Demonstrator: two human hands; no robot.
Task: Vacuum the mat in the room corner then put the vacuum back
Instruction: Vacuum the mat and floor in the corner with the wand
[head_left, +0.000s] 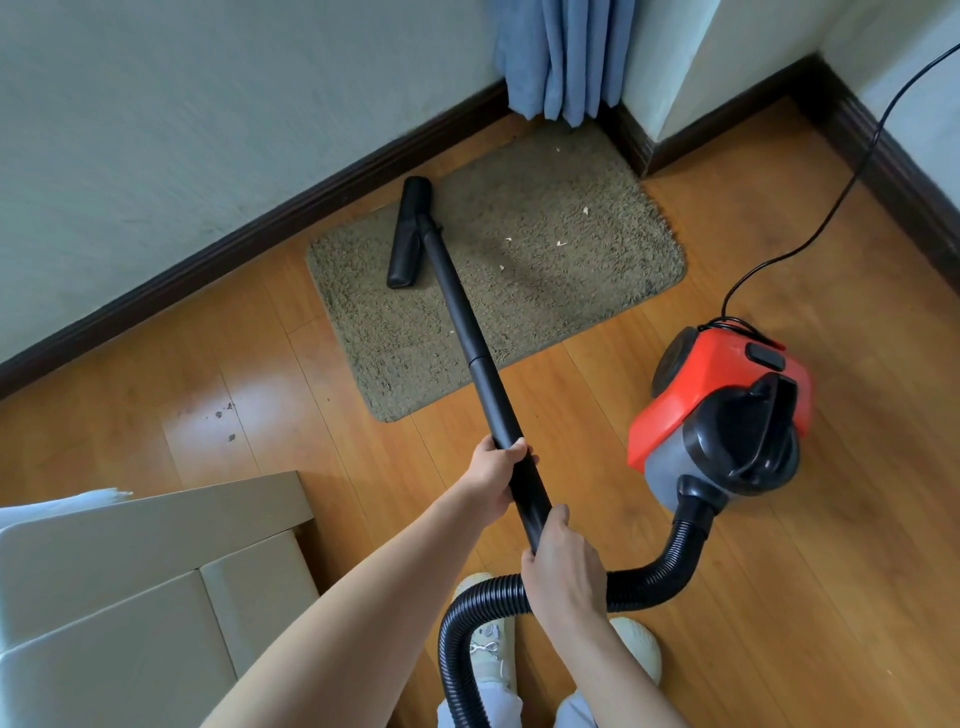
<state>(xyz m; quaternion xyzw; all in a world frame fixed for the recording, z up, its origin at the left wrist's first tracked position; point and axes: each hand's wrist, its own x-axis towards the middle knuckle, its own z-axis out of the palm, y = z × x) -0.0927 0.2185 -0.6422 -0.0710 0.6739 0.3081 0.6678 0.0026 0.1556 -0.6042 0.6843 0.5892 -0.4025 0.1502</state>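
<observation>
Fingers: those of the left hand (491, 475) curl round the black wand (470, 338) about midway up; the right hand (563, 569) grips the wand's lower end, where the ribbed hose (652, 574) joins.
Nozzle: the floor head (409, 234) lies flat on the mat (498, 265), near the mat's left edge and close to the skirting.
Mat: shaggy, olive-brown, tucked into the corner on the wooden floor (779, 597); pale crumbs (561, 242) dot its right half, apart from the nozzle.
Handling: the wand looks stiff and light, best steered with both hands spaced as now; the mat's soft pile may drag and bunch under suction, by my judgement.
Vacuum body: the red canister (722, 395) sits on the floor right of the mat, tethered by the hose.
Obstacles: the power cord (852, 192) trails along the right wall; a blue curtain (563, 57) hangs over the mat's far corner; pale furniture (130, 571) stands lower left; dark specks (223, 413) mark the floor left of the mat.
</observation>
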